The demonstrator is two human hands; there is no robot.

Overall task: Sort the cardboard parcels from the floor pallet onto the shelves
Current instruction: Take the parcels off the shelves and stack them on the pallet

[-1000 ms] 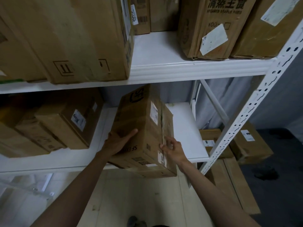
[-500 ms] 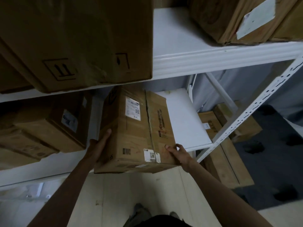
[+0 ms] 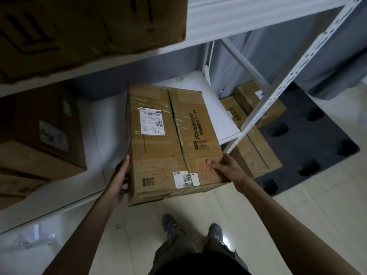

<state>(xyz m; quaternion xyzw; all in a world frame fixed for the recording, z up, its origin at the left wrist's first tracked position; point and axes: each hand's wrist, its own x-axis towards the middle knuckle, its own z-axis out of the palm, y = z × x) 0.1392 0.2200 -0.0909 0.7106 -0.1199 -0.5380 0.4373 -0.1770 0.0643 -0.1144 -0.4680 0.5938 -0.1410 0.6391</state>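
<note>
Parcel: we hold a cardboard parcel (image 3: 174, 139) between our hands, its far end over the white lower shelf (image 3: 210, 104), its near end out past the shelf's front edge; a white shipping label and QR stickers show on top, with a taped seam down the middle.
Left hand (image 3: 119, 179): pressed flat against the parcel's left side, fingers straight.
Right hand (image 3: 228, 169): gripping the near right corner, thumb on top; the fingers are hidden behind the corner.
Lower shelf: a dim stack of other boxes (image 3: 41, 139) sits at its left, apart from our parcel.
Upper shelf (image 3: 238, 18): white, carrying a large brown box (image 3: 89, 26) with printed handling marks.
Frame: a white perforated upright (image 3: 297, 66) runs diagonally at the right.
Floor: pale tiles (image 3: 297, 205); our shoes (image 3: 170, 225) below the parcel.
Pallet: a dark pallet (image 3: 317, 139) lies at the right, with cardboard parcels (image 3: 256, 155) on it behind the upright.
Room: a grey curtain (image 3: 337, 56) hangs at the right.
</note>
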